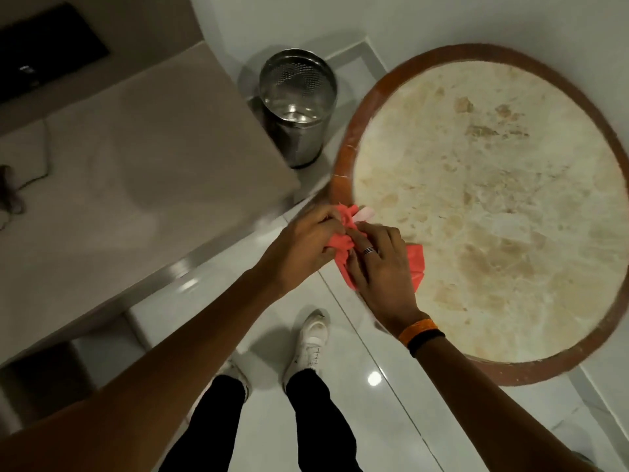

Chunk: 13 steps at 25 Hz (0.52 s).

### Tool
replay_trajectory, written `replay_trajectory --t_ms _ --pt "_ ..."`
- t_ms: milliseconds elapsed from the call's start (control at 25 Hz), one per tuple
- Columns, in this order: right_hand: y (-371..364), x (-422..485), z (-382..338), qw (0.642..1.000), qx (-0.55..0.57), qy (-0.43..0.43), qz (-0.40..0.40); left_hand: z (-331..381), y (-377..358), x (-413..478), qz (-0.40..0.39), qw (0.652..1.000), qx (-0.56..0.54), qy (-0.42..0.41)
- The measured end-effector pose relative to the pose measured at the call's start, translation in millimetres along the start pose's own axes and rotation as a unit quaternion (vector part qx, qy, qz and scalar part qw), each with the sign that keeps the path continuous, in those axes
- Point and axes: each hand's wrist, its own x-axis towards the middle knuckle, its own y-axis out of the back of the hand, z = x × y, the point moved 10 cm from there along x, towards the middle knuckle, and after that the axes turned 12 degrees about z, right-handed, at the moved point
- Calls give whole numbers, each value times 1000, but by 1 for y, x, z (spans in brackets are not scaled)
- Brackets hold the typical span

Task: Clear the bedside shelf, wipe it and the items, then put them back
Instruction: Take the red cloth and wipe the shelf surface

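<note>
Both hands bunched up a red cloth (343, 248) at the edge of a round table (490, 212).

The tabletop just right of the hands was a mottled cream stone disc with a reddish-brown wooden rim, and a glossy white tile floor (367, 403) lay under them. Up past the hands stood a shiny perforated steel bin (297, 107), and off to the left ran a smooth beige counter (119, 158). The left hand (303, 245) was curled shut around the crumpled cloth, the right hand (381, 264) lay over it with fingers bent, pinching the folds. A small pale thing (362, 214) poked out of the cloth beyond the fingertips, pointing up-right; couldn't tell what it was. The cloth's long axis ran diagonally, one loose flap hanging out right of the right hand.
</note>
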Motion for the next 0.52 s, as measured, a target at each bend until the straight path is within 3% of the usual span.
replay_trajectory --t_ms 240,520 --pt "-90 47 -166 978 50 200 -29 -106 139 -87 119 979 118 114" --pt "-214 16 -385 902 30 398 -162 -229 262 -268 217 909 181 307"
